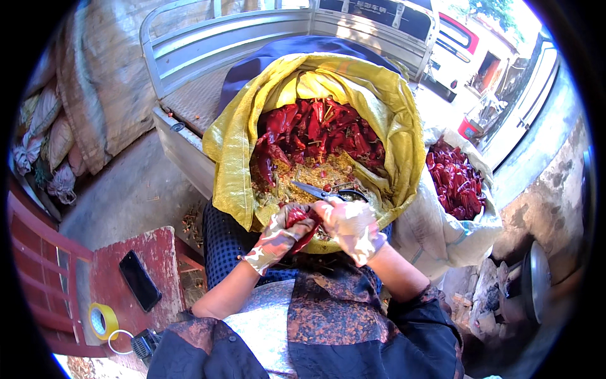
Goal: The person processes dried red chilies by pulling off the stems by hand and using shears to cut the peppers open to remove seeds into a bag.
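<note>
A dried red chili pepper [304, 242] is gripped in my gloved left hand [275, 239], low over the near rim of a yellow woven sack [228, 151]. My gloved right hand [353, 231] is closed around a pair of scissors [308, 189]. The blades point left over the sack, and a dark handle loop shows above the knuckles. Both hands are close together, with the right fingertips at the pepper. Inside the sack, more dried red chilies [315, 126] lie toward the far side, and yellowish seeds and scraps [315, 172] lie nearer me.
To the right stands a white sack [464, 239] holding red chilies [456, 182]. A worn red chair [113, 265] at left bears a phone [140, 281] and a yellow tape roll [103, 321]. A metal truck bed [202, 82] is behind; a round dark pan [536, 284] is at lower right.
</note>
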A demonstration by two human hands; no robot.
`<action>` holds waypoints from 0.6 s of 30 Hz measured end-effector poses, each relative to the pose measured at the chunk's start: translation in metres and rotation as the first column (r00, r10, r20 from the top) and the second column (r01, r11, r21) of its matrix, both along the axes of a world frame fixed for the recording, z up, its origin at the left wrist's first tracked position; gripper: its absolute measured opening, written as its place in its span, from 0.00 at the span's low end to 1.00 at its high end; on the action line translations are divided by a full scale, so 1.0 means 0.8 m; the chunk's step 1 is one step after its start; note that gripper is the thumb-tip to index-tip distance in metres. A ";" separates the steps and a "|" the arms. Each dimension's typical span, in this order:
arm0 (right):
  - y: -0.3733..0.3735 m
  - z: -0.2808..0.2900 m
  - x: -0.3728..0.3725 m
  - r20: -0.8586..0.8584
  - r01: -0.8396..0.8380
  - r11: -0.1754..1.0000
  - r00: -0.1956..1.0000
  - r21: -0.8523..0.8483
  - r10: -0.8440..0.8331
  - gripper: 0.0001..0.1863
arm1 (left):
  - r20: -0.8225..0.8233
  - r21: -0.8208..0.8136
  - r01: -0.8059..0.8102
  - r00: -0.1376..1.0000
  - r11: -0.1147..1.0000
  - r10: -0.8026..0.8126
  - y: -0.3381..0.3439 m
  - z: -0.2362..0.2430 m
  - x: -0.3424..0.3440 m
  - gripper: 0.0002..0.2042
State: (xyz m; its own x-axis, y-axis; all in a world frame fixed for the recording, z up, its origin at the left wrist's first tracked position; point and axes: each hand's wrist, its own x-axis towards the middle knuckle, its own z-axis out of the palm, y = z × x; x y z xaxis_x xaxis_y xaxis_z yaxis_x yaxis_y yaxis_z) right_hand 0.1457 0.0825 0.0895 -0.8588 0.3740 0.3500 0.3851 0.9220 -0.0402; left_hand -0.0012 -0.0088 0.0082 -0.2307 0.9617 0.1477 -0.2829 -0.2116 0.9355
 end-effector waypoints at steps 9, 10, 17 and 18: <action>0.005 -0.013 -0.002 -0.170 -0.074 0.993 0.981 0.094 0.089 0.02 | -0.048 -0.193 0.075 0.995 0.978 -0.086 0.002 0.001 -0.002 0.23; 0.003 -0.003 -0.002 -0.121 -0.101 0.987 0.986 0.126 0.116 0.02 | -0.048 -0.138 0.124 0.990 0.983 -0.132 0.006 0.001 -0.003 0.26; 0.012 -0.035 0.010 -0.425 -0.445 -0.014 0.864 -0.895 -0.271 0.08 | -0.214 -0.140 0.119 0.966 0.983 -0.147 -0.001 -0.001 -0.003 0.19; 0.010 -0.034 0.007 -0.444 -0.446 0.056 0.854 -0.893 -0.271 0.08 | -0.281 -0.139 0.057 0.955 0.989 -0.095 -0.001 -0.003 -0.005 0.18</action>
